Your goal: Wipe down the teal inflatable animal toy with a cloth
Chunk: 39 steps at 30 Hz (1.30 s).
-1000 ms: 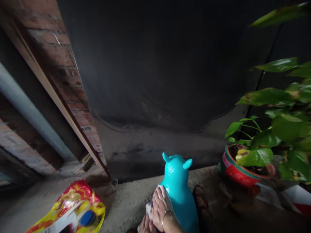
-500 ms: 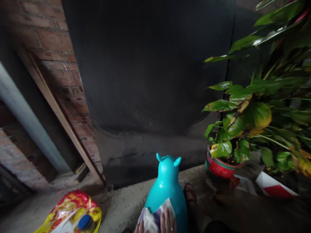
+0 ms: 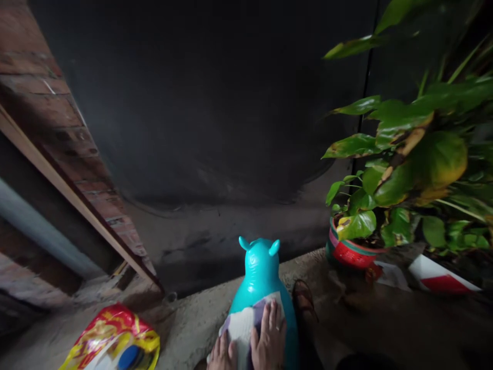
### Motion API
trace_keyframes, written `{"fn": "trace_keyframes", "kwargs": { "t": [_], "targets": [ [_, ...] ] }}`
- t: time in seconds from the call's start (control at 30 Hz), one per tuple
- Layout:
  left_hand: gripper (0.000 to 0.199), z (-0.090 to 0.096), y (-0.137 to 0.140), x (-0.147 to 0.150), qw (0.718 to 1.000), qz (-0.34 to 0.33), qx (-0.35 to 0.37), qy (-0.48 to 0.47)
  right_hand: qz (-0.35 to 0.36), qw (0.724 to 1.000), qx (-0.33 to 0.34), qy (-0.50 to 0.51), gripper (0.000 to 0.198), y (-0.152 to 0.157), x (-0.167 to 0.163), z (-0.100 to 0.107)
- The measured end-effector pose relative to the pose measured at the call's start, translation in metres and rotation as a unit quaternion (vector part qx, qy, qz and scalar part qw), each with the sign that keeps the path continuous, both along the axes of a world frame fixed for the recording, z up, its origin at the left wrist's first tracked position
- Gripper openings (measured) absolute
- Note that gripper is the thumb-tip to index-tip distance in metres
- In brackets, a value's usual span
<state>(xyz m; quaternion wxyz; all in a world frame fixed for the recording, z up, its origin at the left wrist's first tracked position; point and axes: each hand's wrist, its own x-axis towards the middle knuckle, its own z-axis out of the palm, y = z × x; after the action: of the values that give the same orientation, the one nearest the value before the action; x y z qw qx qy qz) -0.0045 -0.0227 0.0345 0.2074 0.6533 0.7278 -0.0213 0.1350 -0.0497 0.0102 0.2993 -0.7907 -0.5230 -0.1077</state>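
Two bare hands, left hand (image 3: pixel 222 353) and right hand (image 3: pixel 267 340), one cloth (image 3: pixel 241 326), one turquoise toy animal (image 3: pixel 262 259) with two ears showing. Also counting one red-and-yellow bag (image 3: pixel 111 325), one blue cap (image 3: pixel 128 356), one red pot (image 3: pixel 352 255) with one leafy plant (image 3: pixel 393 149), one white-and-red box (image 3: pixel 435 272), one sandalled foot (image 3: pixel 304 297).

Cloth, white with purple patches, is lying against the toy's body below the head, directly under the fingers. Right fingers are stretching flat over its right part, slightly spread, thumb apart; one ring (image 3: pixel 277 328) is showing. Left fingers are lying flat on its lower left edge, close together; rest of that hand is running out of the frame at the bottom. Neither hand is clenching. Toy is standing upright, ears up, head clear of both hands.

Toy is standing on rough grey concrete floor (image 3: pixel 192 321), foot just beside it on the right. Bag is lying well apart on the left, cap showing at its lower part. Pot is sitting to the right, box beyond it. Dark panel (image 3: pixel 211 103) is filling the background; brick wall (image 3: pixel 73 149) and slanting wooden post (image 3: pixel 82 203) are lining the left. Light is running dim.
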Motion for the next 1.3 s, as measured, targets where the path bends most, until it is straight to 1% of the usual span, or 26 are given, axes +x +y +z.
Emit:
{"fn": "trace_keyframes", "kwargs": {
  "t": [0.1,0.17,0.3,0.43,0.57,0.67,0.77,0.9,1.0,1.07,1.13,1.23,1.3],
  "targets": [
    [0.057,0.017,0.019,0.015,0.999,-0.019,-0.026,-0.023,0.022,0.999,-0.021,-0.013,0.067,0.026,0.016,-0.001],
    [0.059,0.023,0.031,0.024,0.998,-0.028,-0.039,-0.045,0.032,0.999,-0.035,-0.017,0.071,0.039,0.026,0.002],
    [0.060,0.021,0.045,0.029,0.995,-0.035,-0.030,-0.091,0.032,0.998,-0.037,-0.031,0.076,0.048,0.034,0.004],
    [0.060,0.015,0.043,0.028,0.996,-0.035,-0.050,-0.068,0.030,0.998,-0.020,-0.057,0.078,0.043,0.033,0.000],
    [0.058,0.014,0.036,0.030,0.997,-0.041,-0.051,-0.032,0.014,0.996,0.018,-0.080,0.074,0.038,0.033,0.002],
    [0.056,0.010,0.026,0.030,0.999,-0.034,-0.028,-0.021,-0.005,0.995,0.052,-0.089,0.071,0.031,0.033,-0.002],
    [0.054,-0.001,0.006,0.026,0.999,-0.033,0.016,0.006,-0.015,0.991,0.087,-0.105,0.071,0.013,0.029,-0.019],
    [0.051,-0.013,-0.029,0.015,0.993,-0.054,0.086,0.057,0.002,0.988,0.097,-0.124,0.077,-0.028,0.022,-0.050],
    [0.050,-0.015,-0.048,0.011,0.989,-0.059,0.127,0.056,0.012,0.985,0.108,-0.138,0.077,-0.052,0.017,-0.061],
    [0.049,-0.013,-0.054,0.011,0.988,-0.047,0.139,0.040,0.011,0.985,0.106,-0.138,0.075,-0.058,0.016,-0.062],
    [0.049,-0.008,-0.054,0.012,0.990,-0.027,0.135,0.010,0.016,0.989,0.085,-0.122,0.074,-0.055,0.014,-0.059],
    [0.051,0.002,-0.048,0.014,0.996,-0.016,0.090,-0.004,0.055,0.994,0.029,-0.085,0.073,-0.041,0.012,-0.046],
    [0.053,0.008,-0.044,0.014,0.998,-0.026,0.050,0.000,0.094,0.993,-0.005,-0.070,0.071,-0.028,0.011,-0.031]
  ]
}}
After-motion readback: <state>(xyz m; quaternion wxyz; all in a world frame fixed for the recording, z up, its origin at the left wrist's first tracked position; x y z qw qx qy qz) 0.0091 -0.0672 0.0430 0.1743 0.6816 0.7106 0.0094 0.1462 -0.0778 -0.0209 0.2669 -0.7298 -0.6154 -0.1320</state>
